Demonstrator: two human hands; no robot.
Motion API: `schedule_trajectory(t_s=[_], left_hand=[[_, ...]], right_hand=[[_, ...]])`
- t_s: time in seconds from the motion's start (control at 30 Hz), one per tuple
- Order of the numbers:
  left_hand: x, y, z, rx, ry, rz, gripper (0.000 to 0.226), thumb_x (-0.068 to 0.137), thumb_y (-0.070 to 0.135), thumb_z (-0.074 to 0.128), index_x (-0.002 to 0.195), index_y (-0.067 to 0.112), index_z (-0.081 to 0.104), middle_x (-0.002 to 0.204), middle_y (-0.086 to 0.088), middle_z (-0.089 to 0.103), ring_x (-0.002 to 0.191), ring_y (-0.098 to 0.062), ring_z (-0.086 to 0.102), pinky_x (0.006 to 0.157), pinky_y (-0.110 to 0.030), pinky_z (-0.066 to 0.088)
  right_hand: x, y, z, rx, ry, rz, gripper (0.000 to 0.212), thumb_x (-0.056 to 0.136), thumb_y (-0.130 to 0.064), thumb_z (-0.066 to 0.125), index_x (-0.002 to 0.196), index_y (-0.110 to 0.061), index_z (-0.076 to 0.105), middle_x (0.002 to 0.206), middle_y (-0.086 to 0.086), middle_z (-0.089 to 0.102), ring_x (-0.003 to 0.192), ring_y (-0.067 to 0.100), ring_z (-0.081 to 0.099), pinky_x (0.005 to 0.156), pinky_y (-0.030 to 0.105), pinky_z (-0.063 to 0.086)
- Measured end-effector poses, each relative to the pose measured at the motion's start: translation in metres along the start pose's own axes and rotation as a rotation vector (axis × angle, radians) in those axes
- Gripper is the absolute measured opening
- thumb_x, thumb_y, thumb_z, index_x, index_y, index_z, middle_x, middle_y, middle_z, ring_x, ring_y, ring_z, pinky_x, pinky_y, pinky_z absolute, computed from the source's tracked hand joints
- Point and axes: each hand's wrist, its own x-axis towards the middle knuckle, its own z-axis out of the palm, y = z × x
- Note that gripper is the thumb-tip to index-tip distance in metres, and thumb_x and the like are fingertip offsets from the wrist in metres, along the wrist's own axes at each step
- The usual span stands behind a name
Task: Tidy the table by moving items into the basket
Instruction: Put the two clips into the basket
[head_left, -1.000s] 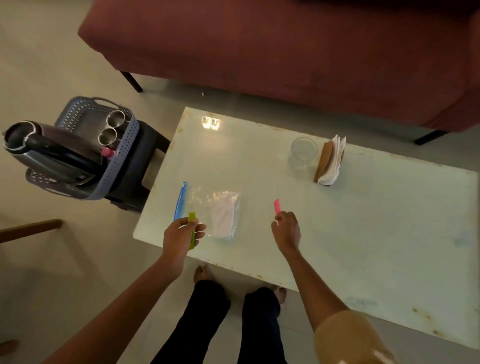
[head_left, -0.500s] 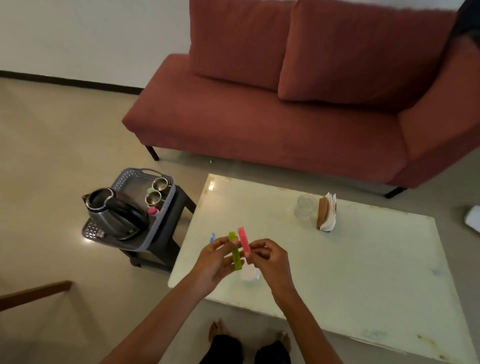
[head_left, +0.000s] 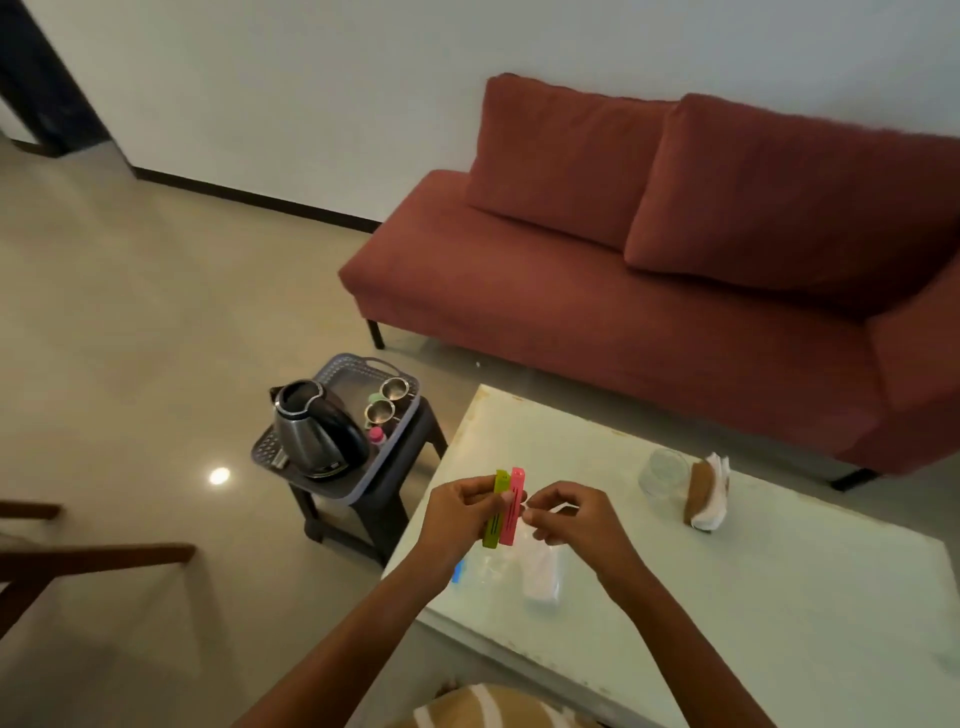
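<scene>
Pale table (head_left: 779, 597), edges chipped, stands on tiled floor (head_left: 130, 338); on top: clear glass (head_left: 664, 474) toward the far edge, napkin holder (head_left: 707, 493) just beside it on the right, contact can't be told; clear plastic bag (head_left: 540, 577) flat near the near-left corner, blue strip (head_left: 457, 571) at its left end; dark stool (head_left: 405, 483) just left of the table carries grey basket (head_left: 400, 436); red sofa (head_left: 649, 312) on the floor behind.
</scene>
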Motion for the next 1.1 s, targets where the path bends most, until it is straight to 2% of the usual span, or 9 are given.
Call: schedule_trajectory(t_s=[0.1,0.23,0.4,0.47,0.63,0.77,0.8,0.93,1.1], left_hand=[[-0.008,0.005,-0.022,0.010,-0.042,0.030,0.043,0.087,0.010,0.062,0.129,0.010,0.054,0.094,-0.006,0.075,0.081,-0.012,0.073,0.081,-0.025,0.057],[-0.015,0.007,-0.057,0.112,-0.130,0.052,0.066,0.087,0.011,0.063,0.144,0.019,0.031,0.083,0.008,0.074,0.073,0.000,0.071,0.067,-0.011,0.055],[-0.014,0.003,-0.113,0.115,-0.137,0.053,0.069,0.084,0.010,0.066,0.144,0.022,0.033,0.097,-0.007,0.074,0.091,-0.017,0.071,0.092,-0.037,0.054],[-0.009,0.000,-0.141,0.099,-0.135,0.061,0.071,0.084,0.011,0.067,0.144,0.022,0.031,0.098,-0.008,0.074,0.093,-0.018,0.071,0.094,-0.039,0.053],[0.000,-0.002,-0.226,0.204,-0.216,0.113,0.080,0.084,0.015,0.067,0.148,0.023,0.020,0.077,0.004,0.074,0.081,-0.008,0.071,0.072,-0.018,0.055],[0.007,-0.004,-0.297,0.285,-0.340,0.103,0.088,0.084,0.014,0.067,0.149,0.029,0.010,0.098,-0.027,0.068,0.084,-0.023,0.066,0.079,-0.029,0.055],[0.009,-0.005,-0.311,0.312,-0.359,0.097,0.089,0.083,0.015,0.068,0.149,0.030,0.009,0.099,-0.027,0.068,0.083,-0.022,0.066,0.078,-0.029,0.056],[0.022,-0.004,-0.346,0.340,-0.366,0.088,0.084,0.083,0.017,0.068,0.148,0.027,0.016,0.094,-0.010,0.074,0.076,-0.009,0.070,0.067,-0.017,0.056],[0.042,0.004,-0.371,0.367,-0.281,0.157,0.046,0.085,0.018,0.066,0.129,0.016,0.052,0.082,0.014,0.067,0.067,0.008,0.066,0.057,-0.007,0.049]], right_hand=[[0.010,-0.017,0.001,0.005,0.004,-0.018,0.004,0.083,-0.019,0.068,0.081,-0.020,0.065,0.080,0.001,0.067,0.064,0.012,0.066,0.055,0.011,0.051],[0.021,-0.042,0.026,-0.038,-0.173,-0.062,0.009,0.083,-0.015,0.067,0.083,-0.025,0.067,0.081,-0.005,0.069,0.066,0.004,0.067,0.054,0.011,0.049],[0.039,-0.067,0.080,-0.148,-0.318,-0.087,0.008,0.080,-0.012,0.070,0.084,-0.019,0.069,0.074,-0.007,0.070,0.065,0.002,0.068,0.054,0.011,0.051],[0.048,-0.076,0.106,-0.151,-0.328,-0.081,0.010,0.078,-0.010,0.072,0.081,-0.019,0.070,0.071,-0.008,0.071,0.062,0.004,0.068,0.054,0.012,0.051],[0.069,-0.097,0.182,-0.182,-0.431,-0.031,0.020,0.077,-0.005,0.070,0.095,-0.014,0.071,0.071,0.000,0.071,0.059,0.007,0.065,0.054,0.015,0.048],[0.080,-0.115,0.238,-0.214,-0.608,0.016,0.017,0.079,-0.007,0.069,0.095,-0.013,0.071,0.073,0.006,0.071,0.058,0.010,0.063,0.054,0.017,0.049],[0.082,-0.119,0.249,-0.219,-0.637,0.023,0.016,0.080,-0.008,0.069,0.096,-0.011,0.071,0.075,0.007,0.072,0.059,0.011,0.064,0.055,0.017,0.050],[0.094,-0.133,0.280,-0.209,-0.666,0.030,0.013,0.080,-0.008,0.070,0.092,-0.011,0.069,0.079,0.007,0.073,0.066,0.013,0.069,0.058,0.018,0.054],[0.121,-0.146,0.299,-0.151,-0.588,0.039,0.013,0.078,-0.003,0.070,0.091,-0.007,0.069,0.076,0.008,0.072,0.064,0.015,0.069,0.059,0.020,0.055]])
